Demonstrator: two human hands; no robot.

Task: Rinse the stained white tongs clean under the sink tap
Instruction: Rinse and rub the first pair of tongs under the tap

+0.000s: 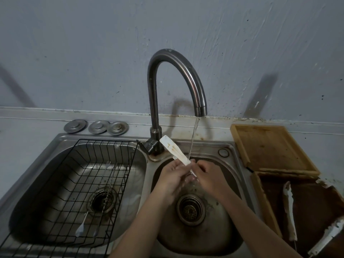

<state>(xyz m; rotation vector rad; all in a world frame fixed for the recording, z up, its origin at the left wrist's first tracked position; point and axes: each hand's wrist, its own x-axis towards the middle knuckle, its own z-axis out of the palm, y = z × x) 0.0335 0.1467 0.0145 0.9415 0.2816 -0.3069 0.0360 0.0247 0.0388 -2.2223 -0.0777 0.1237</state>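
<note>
Two bare hands meet at the centre of the frame, over the right-hand basin of a steel sink (pixel 214 237), holding the white tongs (pixel 176 151) between them. The tongs slant up and to the left, their broad, brown-streaked end pointing towards the base of the tap (pixel 176 71), their narrow end hidden among the fingers. A thin stream of water (pixel 192 140) falls from the spout and lands just where the hands and tongs meet, which seems to be why they are held there rather than lower in the basin. The left hand (pixel 174 176) has its grip curled round the lower part of the tongs. The right hand (pixel 209 174) pinches the same part from the other side, apparently to rub it under the flow. Stains are visible on the upper blade, which sits outside the stream, so the rinsing looks unfinished.

Below the hands lies the drain (pixel 189 209). The left basin holds a black wire rack (pixel 78 183) with thin metal utensils lying in it. Three round metal plugs (pixel 96 126) sit on the tabletop behind that basin. At the right of the frame a wooden board (pixel 270 148) rests beside the sink, with a second wooden tray in front of it that holds more stained white pieces (pixel 289 211).
</note>
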